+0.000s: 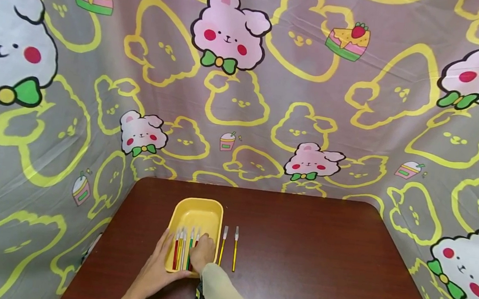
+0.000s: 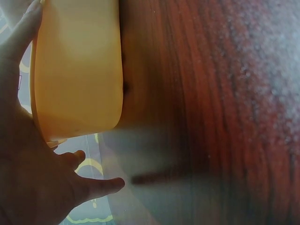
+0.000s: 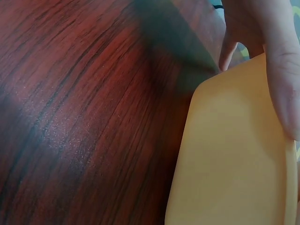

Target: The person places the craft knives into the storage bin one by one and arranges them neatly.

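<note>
A yellow plastic tray (image 1: 197, 205) stands on the table, with several craft knives (image 1: 184, 247) lying side by side in it. Their handles are red, yellow, silver and green, and their clear-capped tips point away. My left hand (image 1: 157, 269) holds the tray's near-left corner, thumb along the near wall (image 3: 229, 150) and fingers at the left side. Inside the tray, my right hand (image 1: 205, 253) curls over a red craft knife (image 1: 197, 238), whose handle is partly hidden. The left wrist view shows the left thumb (image 2: 32, 16) on the tray's rim.
Right of the tray, two yellow-handled craft knives (image 1: 235, 250) lie on the dark brown wooden table (image 1: 320, 258). A patterned curtain (image 1: 266, 137) with cartoon animals surrounds the table's back and sides. A small black device (image 1: 199, 297) sits below the right wrist.
</note>
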`<action>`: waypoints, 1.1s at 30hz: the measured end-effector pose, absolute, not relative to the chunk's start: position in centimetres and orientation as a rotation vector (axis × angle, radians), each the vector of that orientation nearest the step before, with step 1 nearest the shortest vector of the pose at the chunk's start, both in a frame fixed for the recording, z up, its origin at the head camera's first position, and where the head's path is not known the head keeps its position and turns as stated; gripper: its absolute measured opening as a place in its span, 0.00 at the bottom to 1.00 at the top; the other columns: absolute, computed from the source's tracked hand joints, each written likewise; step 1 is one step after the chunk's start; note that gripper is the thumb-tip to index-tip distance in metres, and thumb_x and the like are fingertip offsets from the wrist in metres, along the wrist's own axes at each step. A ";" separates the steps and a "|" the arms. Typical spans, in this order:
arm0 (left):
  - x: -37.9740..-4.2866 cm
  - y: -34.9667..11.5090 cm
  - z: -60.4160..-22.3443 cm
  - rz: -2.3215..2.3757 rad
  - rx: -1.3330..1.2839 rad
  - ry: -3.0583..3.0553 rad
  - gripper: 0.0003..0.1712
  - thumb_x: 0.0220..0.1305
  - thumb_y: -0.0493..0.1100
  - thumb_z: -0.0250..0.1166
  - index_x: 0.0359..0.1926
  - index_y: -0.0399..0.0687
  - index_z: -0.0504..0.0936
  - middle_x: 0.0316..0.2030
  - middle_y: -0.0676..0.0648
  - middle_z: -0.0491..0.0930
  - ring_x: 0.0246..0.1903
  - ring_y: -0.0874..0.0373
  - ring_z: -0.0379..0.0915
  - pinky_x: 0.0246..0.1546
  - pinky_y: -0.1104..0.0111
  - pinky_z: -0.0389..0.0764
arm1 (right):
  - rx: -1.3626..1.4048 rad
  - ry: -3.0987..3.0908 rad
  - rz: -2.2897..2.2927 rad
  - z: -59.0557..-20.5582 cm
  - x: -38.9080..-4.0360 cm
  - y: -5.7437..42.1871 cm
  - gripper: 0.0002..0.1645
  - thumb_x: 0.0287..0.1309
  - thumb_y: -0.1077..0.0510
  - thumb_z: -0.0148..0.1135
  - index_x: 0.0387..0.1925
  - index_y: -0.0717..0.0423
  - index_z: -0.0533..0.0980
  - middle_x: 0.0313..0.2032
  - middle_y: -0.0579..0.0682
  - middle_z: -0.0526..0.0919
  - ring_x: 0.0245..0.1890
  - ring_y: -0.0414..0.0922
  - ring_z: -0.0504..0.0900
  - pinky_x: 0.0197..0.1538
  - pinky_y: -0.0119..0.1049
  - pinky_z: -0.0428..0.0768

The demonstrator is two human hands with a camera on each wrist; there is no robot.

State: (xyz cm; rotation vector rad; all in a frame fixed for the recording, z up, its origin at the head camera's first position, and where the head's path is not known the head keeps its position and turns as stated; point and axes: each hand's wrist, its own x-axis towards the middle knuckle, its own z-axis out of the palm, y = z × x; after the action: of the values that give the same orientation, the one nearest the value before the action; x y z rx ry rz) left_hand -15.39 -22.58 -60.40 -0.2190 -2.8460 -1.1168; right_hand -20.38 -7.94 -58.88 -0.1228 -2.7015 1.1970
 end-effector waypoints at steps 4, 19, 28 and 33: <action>-15.5 -22.6 -60.3 -1.129 -0.193 -2.872 0.77 0.47 0.72 0.81 0.86 0.47 0.47 0.84 0.40 0.43 0.74 0.29 0.57 0.63 0.32 0.69 | -0.117 -2.693 1.177 -59.0 -20.4 -8.0 0.17 0.44 0.75 0.75 0.37 0.72 0.77 0.27 0.62 0.79 0.31 0.61 0.83 0.36 0.51 0.84; -15.3 -22.5 -60.0 -1.113 -0.242 -2.844 0.76 0.48 0.69 0.82 0.85 0.44 0.49 0.83 0.38 0.45 0.73 0.27 0.60 0.61 0.32 0.72 | -0.117 -2.658 1.059 -59.3 -20.5 -8.5 0.17 0.50 0.75 0.73 0.40 0.68 0.75 0.31 0.59 0.77 0.29 0.58 0.82 0.35 0.49 0.84; -15.2 -22.5 -60.2 -1.108 -0.248 -2.820 0.76 0.47 0.68 0.83 0.85 0.43 0.50 0.82 0.37 0.46 0.72 0.27 0.60 0.60 0.32 0.72 | 0.044 -2.577 1.070 -58.3 -20.5 -7.5 0.16 0.50 0.74 0.75 0.35 0.64 0.74 0.29 0.54 0.74 0.25 0.54 0.80 0.29 0.44 0.81; -15.2 -22.4 -59.9 -1.106 -0.214 -2.859 0.76 0.48 0.69 0.83 0.85 0.44 0.49 0.82 0.37 0.45 0.72 0.28 0.60 0.62 0.32 0.71 | 0.074 -2.594 1.141 -57.4 -20.8 -6.6 0.14 0.52 0.73 0.74 0.35 0.61 0.75 0.29 0.52 0.75 0.27 0.52 0.80 0.30 0.43 0.81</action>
State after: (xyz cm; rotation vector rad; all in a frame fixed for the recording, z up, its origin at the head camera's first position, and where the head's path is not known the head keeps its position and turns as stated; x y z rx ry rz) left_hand -15.16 -22.44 -59.93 -0.2143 -2.8595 -1.1064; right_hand -20.83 -6.58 -57.43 0.0745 -2.5935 1.1412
